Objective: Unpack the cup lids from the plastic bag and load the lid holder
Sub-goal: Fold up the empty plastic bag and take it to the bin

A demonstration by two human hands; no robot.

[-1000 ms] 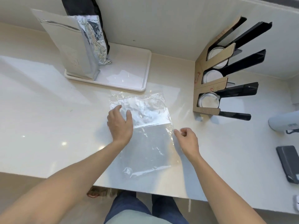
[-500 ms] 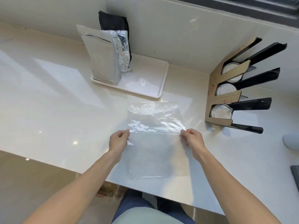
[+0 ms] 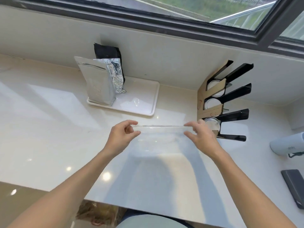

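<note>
A clear plastic bag (image 3: 158, 139) hangs folded between my hands above the counter, its top edge pulled into a straight line. My left hand (image 3: 120, 137) pinches the bag's left end. My right hand (image 3: 200, 137) pinches its right end. No lids show inside the bag. At the right stands the black and cardboard lid holder (image 3: 213, 111), with white cup lids (image 3: 212, 103) in its three slots. My right hand partly covers the lowest lid (image 3: 213, 125).
A white tray (image 3: 139, 102) at the back holds a silver foil pouch (image 3: 98, 84) and a black bag (image 3: 107, 51). A pale blue bottle (image 3: 287, 144) and a dark phone (image 3: 294, 188) lie at the right. A window runs above the wall.
My hands went from pressing the bag flat on the counter to pinching its two sides and lifting it, folded, into the air. My view tilted up toward the window.
</note>
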